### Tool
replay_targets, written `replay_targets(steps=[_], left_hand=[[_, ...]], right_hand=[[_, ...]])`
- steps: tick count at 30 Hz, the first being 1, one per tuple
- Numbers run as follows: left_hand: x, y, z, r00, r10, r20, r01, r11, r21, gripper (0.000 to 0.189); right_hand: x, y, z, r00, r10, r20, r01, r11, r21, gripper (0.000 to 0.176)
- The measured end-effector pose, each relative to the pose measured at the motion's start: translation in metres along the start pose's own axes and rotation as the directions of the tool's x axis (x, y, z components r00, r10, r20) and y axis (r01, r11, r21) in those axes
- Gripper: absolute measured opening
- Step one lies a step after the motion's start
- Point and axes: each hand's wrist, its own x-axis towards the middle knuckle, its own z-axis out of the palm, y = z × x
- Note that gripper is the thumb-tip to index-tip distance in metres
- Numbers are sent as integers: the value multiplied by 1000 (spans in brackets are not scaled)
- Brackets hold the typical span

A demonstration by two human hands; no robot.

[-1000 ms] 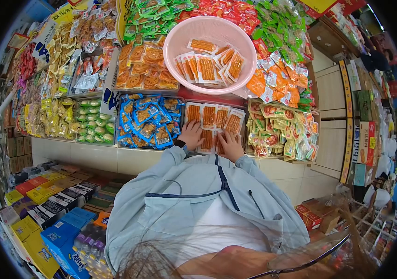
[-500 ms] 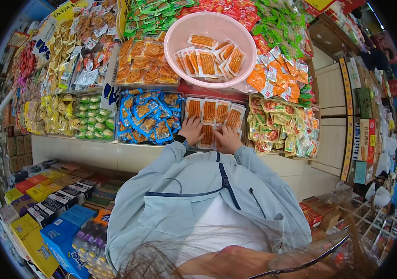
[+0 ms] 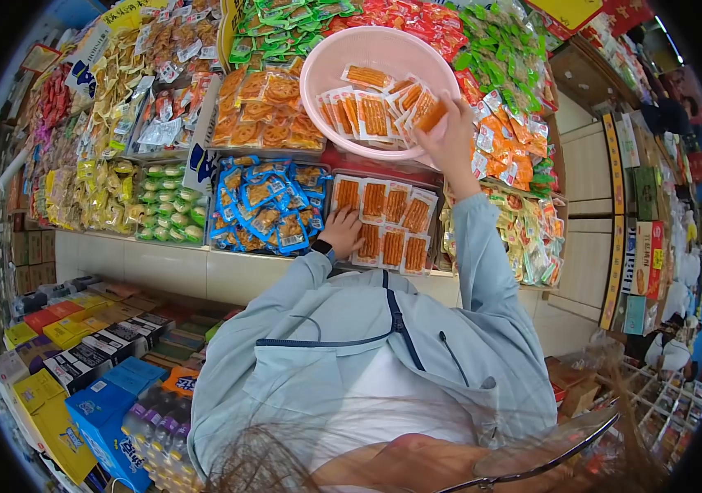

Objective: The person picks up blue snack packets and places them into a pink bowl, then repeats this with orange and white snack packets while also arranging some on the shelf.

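In the head view, my left hand (image 3: 340,233), with a dark watch at its wrist, lies over the left side of a tray of flat clear packets of orange-brown snack sticks (image 3: 393,249). Its fingers are stretched out on the packets, which sit in two rows. My right hand (image 3: 452,146) is at the right rim of a pink plastic basin (image 3: 318,53). Between its fingers and thumb is a blurred snack packet (image 3: 431,116), tilted over the basin's inside. More packets of the same sticks (image 3: 373,115) lie loosely in the basin.
Blue snack bags (image 3: 256,197) fill the bin left of the tray, with green-and-white packs (image 3: 172,205) farther left. Orange packets (image 3: 495,135) and yellowish packets (image 3: 503,230) lie to the right. Boxes (image 3: 113,407) and bottles (image 3: 158,427) stand low at the left.
My right hand has gone from the tray up and right to the basin, with a snack packet in it. Lower-row packets it covered now show. My left hand stays on the tray.
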Motion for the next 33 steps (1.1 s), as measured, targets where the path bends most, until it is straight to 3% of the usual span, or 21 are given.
replay_targets(steps=[1,4,5,8,11,14,17,20,23,26,29,32,33], left_hand=[[1,0,0,1000,-1,-4,1,1000,-1,54],[0,0,-1,1000,-7,-8,7,1000,-4,54],[0,0,-2,1000,-5,-4,5,1000,-8,54],[0,1,-1,1000,-2,-20,2,1000,-16,54],[-1,0,2,999,5,-48,-6,1000,-21,54],[1,0,1,999,5,-45,-7,1000,-28,54],[1,1,-3,1000,-7,-3,7,999,-34,55],[1,1,-5,1000,-4,11,5,999,-40,55],[1,0,-3,1000,0,6,1,999,-52,55],[1,0,-5,1000,7,3,-7,999,-49,55],[0,0,-4,1000,8,5,-8,999,-44,55],[1,1,-10,999,2,38,-1,999,-45,56],[1,2,-12,998,2,55,0,999,-47,57]], right_hand=[[10,6,4,997,31,67,-29,999,-45,76],[12,15,21,891,274,362,-85,883,-461,64],[9,19,26,902,271,337,-102,890,-444,54],[6,19,28,869,328,370,-151,888,-434,53],[13,10,19,863,310,398,-82,864,-496,57],[40,-8,11,716,470,516,-229,856,-463,64],[52,-26,23,718,454,529,-156,844,-513,65],[56,-14,61,738,541,404,-436,838,-328,66],[62,0,81,708,618,343,-568,786,-243,69],[59,25,100,847,466,258,-449,885,-124,63],[65,31,99,905,310,290,-342,938,65,52],[69,27,93,896,298,330,-350,930,111,48],[68,24,87,929,237,286,-266,961,68,46]])
